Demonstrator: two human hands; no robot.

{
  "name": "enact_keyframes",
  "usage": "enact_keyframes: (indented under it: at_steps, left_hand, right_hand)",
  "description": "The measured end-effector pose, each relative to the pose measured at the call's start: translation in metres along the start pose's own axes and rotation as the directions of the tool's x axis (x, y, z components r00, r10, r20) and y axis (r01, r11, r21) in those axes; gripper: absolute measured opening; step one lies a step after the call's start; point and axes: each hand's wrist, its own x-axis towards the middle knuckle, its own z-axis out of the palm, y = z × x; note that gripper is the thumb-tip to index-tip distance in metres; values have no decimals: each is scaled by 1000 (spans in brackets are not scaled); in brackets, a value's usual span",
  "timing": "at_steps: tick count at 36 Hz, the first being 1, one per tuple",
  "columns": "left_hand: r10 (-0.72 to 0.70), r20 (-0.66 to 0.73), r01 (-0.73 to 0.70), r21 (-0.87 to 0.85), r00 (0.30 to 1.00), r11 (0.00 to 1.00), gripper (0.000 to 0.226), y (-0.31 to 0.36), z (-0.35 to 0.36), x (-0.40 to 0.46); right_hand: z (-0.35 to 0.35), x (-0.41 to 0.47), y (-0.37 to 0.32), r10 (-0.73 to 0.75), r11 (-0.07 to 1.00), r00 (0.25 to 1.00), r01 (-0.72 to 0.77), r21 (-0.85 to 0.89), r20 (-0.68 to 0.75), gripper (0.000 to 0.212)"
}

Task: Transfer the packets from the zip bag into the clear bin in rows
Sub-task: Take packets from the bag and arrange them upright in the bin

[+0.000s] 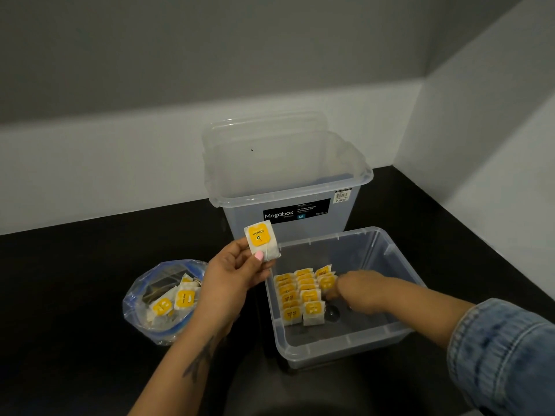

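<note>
My left hand holds one packet up over the near-left corner of the clear bin, thumb and fingers pinching its lower edge; the yellow label faces me and a thin string crosses it. My right hand is down inside the bin beside the rows of packets, at the rightmost of three rows that stand along the left side of the bin floor. It is blurred, so I cannot tell whether its fingers are grasping a packet or merely pressing one into line. The zip bag lies open on the dark surface to the left of the bin, with several packets remaining inside. In my judgement the packets are very light, thin and soft, a paper-like envelope that will bend or crease under a hard squeeze and could tip over once stood in a row; the proper hold is a light pinch at one edge, clear of the string so it does not snag. Legible writing: the held packet appears to read "HONEY" above a small dark mark; print on the other packets is too small to read. A taller storage box stands behind the bin bearing a black label reading "Megabox", with "12L" in a blue patch and smaller text I cannot make out, plus a barcode price sticker at its upper right.
</note>
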Motion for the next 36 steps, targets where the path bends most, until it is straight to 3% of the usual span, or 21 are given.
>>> enact_keyframes:
  at_steps: [12,20,24,28,31,36]
  left_hand:
    - [4,29,-5,17,1000,1000,31,-1,3,1]
    - [12,66,-22,153,998,988,38,2,14,6]
    - [56,95,-79,263,994,962,41,4,19,9]
    - [112,121,-152,392,986,907,47,3,26,10]
    - [143,145,-193,443,979,875,50,3,31,10]
    - [161,194,-237,480,968,845,56,2,36,9]
  right_hand:
    - [-3,-1,-1,72,987,997,-70,144,-13,27]
    - [-37,-18,-5,123,976,991,-129,174,43,21]
    - [-77,-31,-5,143,958,979,-101,267,-144,19]
    - [-109,-40,-13,112,852,902,130,508,-418,24]
    - [-116,-43,-22,71,828,894,194,526,-442,28]
    - [-110,-45,-24,90,877,891,141,460,-445,10]
